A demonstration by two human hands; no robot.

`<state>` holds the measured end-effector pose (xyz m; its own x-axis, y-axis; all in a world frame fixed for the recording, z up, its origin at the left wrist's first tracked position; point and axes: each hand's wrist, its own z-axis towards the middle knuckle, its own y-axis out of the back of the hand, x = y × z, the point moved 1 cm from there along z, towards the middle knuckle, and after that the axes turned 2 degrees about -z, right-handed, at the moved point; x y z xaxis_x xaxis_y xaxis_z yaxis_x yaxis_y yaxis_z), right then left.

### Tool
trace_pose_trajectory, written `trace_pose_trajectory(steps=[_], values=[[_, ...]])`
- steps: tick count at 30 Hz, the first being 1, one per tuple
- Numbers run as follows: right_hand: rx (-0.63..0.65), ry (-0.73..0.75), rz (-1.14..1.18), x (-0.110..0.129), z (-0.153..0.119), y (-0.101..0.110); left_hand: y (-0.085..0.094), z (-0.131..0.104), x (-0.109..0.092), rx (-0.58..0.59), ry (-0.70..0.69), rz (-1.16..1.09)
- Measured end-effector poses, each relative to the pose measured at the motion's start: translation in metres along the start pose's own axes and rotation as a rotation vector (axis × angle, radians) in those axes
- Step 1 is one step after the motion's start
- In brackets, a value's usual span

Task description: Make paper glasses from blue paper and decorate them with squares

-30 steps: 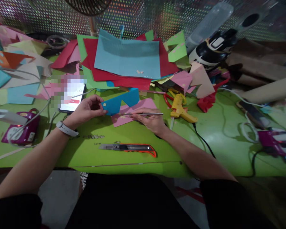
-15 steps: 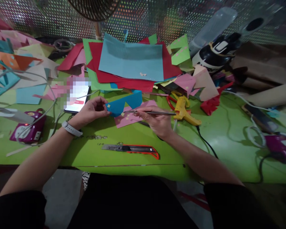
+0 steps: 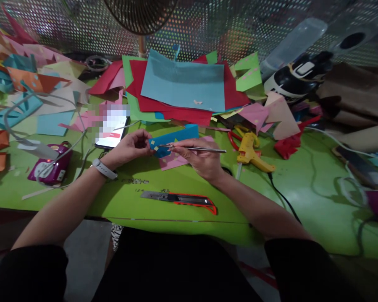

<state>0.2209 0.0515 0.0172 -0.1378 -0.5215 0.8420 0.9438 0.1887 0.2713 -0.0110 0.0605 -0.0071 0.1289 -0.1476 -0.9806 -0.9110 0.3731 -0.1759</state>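
Note:
My left hand (image 3: 132,147) pinches the left end of a blue paper piece (image 3: 176,136), which has a notch in its lower edge. Two small pale yellow squares (image 3: 153,142) show on the blue paper near those fingers. Slim metal tweezers (image 3: 204,149) are gripped in my right hand (image 3: 204,159), their tips pointing left, close to the lower square. Whether the tips touch that square I cannot tell. Beneath the blue piece lies pink paper (image 3: 170,161) with more small yellow squares, partly hidden by my right hand.
A cutter knife (image 3: 179,199) lies in front on the green table (image 3: 176,226). To the right rests a yellow glue gun (image 3: 250,153) with its cord. A phone (image 3: 111,132) and a purple socket box (image 3: 50,165) are at left. Stacked coloured paper (image 3: 182,84) stands behind.
The tweezers' tips have moved left across the blue paper, from the notch toward my left fingers. A second yellow square now shows on the blue paper. The whole view has shifted slightly.

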Motion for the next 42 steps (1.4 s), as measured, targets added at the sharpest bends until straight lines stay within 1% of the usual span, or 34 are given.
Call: trace_pose_trajectory(steps=[9,15,20,25,32,37,42], values=[[0.083,0.021,-0.018,-0.0082,-0.0024,0.0035,0.0018,0.0003,0.0011,0.01,-0.007,0.025],[0.114,0.064,-0.044,-0.0046,-0.0018,0.0034,0.0016,-0.0011,0.0003,0.01,0.002,0.049],[0.142,0.138,-0.018,-0.0046,-0.0012,0.0041,0.0002,-0.0016,-0.0011,0.017,0.001,0.06],[0.174,0.139,-0.051,-0.0038,-0.0002,0.0052,-0.001,-0.0015,-0.0028,0.024,0.005,0.052],[0.197,0.225,-0.099,-0.0021,0.0009,0.0048,-0.0012,-0.001,-0.0026,0.026,0.014,0.034],[0.173,0.339,-0.116,-0.003,0.0014,0.0046,-0.0016,-0.0015,-0.0031,0.021,0.036,0.038],[0.19,0.346,-0.143,-0.0032,0.0013,0.0049,-0.0015,-0.0019,-0.0029,0.024,0.03,0.042]])
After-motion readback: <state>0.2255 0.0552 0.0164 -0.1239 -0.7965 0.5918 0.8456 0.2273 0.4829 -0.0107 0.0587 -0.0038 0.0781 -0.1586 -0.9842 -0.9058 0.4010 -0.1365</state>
